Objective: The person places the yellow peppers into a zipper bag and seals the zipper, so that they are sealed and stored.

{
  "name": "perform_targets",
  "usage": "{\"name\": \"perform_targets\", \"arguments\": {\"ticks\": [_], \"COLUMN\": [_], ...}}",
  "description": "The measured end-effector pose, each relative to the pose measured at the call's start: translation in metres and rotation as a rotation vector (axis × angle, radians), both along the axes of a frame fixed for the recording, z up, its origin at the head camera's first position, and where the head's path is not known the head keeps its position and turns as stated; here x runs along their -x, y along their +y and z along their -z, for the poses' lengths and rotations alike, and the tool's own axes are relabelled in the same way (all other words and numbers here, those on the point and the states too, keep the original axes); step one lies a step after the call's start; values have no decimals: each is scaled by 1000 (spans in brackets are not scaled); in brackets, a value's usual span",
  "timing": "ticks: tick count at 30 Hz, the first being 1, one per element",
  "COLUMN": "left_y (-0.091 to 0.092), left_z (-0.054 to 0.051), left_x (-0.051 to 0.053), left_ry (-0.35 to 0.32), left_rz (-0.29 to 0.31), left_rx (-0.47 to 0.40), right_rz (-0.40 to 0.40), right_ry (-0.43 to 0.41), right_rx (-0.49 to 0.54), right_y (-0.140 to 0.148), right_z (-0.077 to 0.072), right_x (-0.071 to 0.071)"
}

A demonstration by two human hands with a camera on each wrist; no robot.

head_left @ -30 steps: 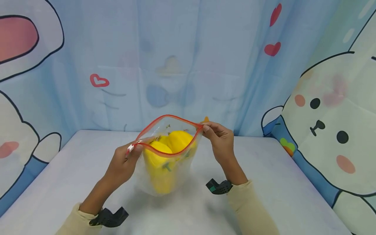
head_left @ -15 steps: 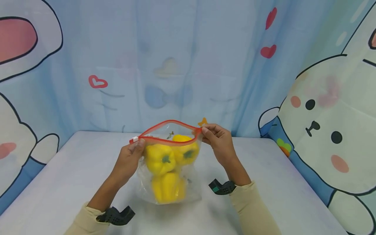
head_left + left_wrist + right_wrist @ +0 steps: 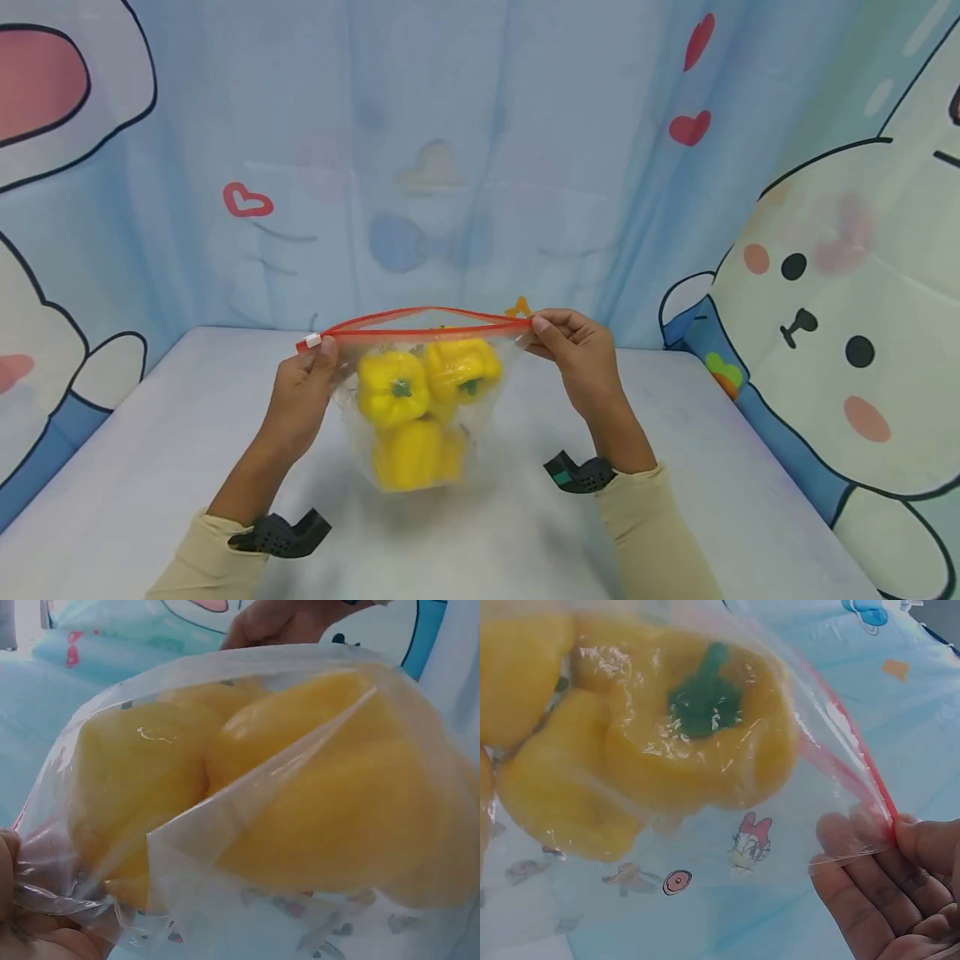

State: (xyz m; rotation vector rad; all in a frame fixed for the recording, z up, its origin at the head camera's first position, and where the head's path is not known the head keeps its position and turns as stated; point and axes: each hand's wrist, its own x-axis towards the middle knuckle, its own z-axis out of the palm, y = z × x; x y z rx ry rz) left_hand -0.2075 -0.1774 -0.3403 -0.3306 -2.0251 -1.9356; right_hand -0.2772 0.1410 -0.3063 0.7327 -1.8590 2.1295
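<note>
A clear zipper bag point(image 3: 491, 417) with a red-edged mouth hangs between my two hands, and a shadow lies on the table below it. Several yellow bell peppers point(image 3: 392, 387) with green stems fill it; one stem point(image 3: 705, 701) shows plainly in the right wrist view. My left hand point(image 3: 298, 396) pinches the top left corner beside the white slider point(image 3: 308, 342). At the top right corner, my right hand point(image 3: 581, 358) pinches the red edge between thumb and fingers. The mouth is a narrow slit, its two red edges slightly apart in the middle. Small cartoon prints point(image 3: 750, 840) mark the plastic.
A white table point(image 3: 172, 442) spreads under the bag. Behind it hangs a light blue curtain point(image 3: 315, 100) with printed hearts and cartoon animals. Each wrist wears a black camera mount, such as the left mount point(image 3: 281, 534).
The bag's mouth has narrowed from a wide oval to a slit as my hands drew apart, the left moving leftward. The bag has straightened, so the peppers show through its front.
</note>
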Motion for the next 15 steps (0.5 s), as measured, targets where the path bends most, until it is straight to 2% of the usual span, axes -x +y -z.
{"name": "perform_targets", "arguments": {"ticks": [3,7,11,15], "left_y": [-1,-2,-3,-4], "left_z": [-2,-3,0,6], "left_x": [2,1,0,1], "left_ry": [-23,-49,-3,81], "left_rz": [-64,-156,-239,-234], "left_rx": [-24,8,4,-7], "right_rz": [1,22,30,38], "right_ry": [11,-15,-58,-105], "right_rx": [6,22,19,19], "right_y": [2,2,0,-1], "right_z": [-3,-3,0,2], "right_x": [0,0,0,0]}}
